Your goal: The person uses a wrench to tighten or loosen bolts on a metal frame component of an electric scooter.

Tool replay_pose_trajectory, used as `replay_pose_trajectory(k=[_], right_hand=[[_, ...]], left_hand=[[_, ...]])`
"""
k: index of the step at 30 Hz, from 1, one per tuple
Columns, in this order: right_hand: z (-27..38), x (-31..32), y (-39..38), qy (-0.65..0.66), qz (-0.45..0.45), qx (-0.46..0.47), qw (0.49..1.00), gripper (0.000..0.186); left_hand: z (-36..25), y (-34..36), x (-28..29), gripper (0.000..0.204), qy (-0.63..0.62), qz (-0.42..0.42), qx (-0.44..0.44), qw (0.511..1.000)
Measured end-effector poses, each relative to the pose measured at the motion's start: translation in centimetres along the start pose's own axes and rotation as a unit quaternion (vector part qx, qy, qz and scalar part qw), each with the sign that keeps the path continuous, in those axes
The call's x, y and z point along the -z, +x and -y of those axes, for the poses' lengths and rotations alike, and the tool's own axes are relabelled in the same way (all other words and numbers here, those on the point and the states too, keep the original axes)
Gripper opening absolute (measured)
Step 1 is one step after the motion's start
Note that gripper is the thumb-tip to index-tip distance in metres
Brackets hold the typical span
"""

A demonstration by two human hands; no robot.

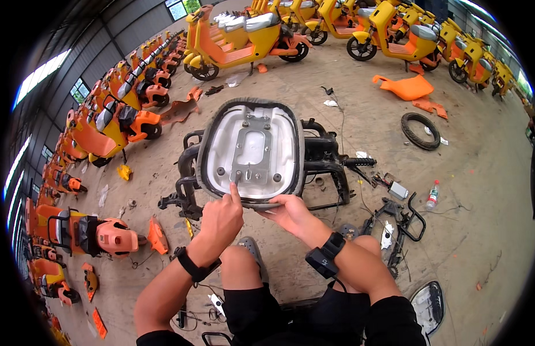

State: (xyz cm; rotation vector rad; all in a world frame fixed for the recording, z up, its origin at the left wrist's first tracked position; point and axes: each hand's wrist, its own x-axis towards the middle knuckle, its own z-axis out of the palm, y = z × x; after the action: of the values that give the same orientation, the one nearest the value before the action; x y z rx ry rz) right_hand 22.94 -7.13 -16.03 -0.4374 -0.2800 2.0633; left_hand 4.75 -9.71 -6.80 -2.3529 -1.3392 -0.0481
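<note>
Scooter seat is lying upside down on top of a black scooter frame, right in front of the person, in the middle of the concrete floor. Its pale underside is facing up, with a grey metal bracket sitting in the middle of it and small bolts showing at the bracket's corners

The left hand is closing around a thin tool, and the tool's tip is touching the near left part of the bracket. It looks like a screwdriver or small wrench, but it is too small to tell. The right hand is gripping the near edge of the seat, fingers curling under the rim, holding it steady

It looks like the person is working on the bolts that are holding the bracket to the seat, starting at the near left one. The next move is calling for a straight push with the tool while the other hand is keeping the seat from sliding off the frame

Far away, rows of yellow and orange scooters are standing. A loose tyre is lying on the right, and a small bottle is standing nearer
</note>
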Motion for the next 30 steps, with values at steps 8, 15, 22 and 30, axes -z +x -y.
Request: replay_pose_trajectory(k=[8,15,22,30], right_hand=[[0.3,0.7,0.0,-0.035,0.009,-0.001,0.999,0.041],[-0.6,1.2,0.4,-0.018,-0.003,-0.007,1.000,0.035],[-0.8,1.3,0.7,0.008,-0.027,0.025,0.999,0.034],[-0.6,1.2,0.5,-0.028,-0.047,0.013,0.998,0.029]], left_hand=[[1.9,-0.1,0.0,0.050,-0.059,-0.039,-0.032,0.997],[5.7,-0.2,-0.5,0.044,-0.153,-0.065,-0.096,0.981],[1.5,-0.4,0.9,0.048,-0.084,-0.032,0.052,0.995],[2.1,-0.2,-0.4,0.031,-0.046,-0.099,0.019,0.994]])
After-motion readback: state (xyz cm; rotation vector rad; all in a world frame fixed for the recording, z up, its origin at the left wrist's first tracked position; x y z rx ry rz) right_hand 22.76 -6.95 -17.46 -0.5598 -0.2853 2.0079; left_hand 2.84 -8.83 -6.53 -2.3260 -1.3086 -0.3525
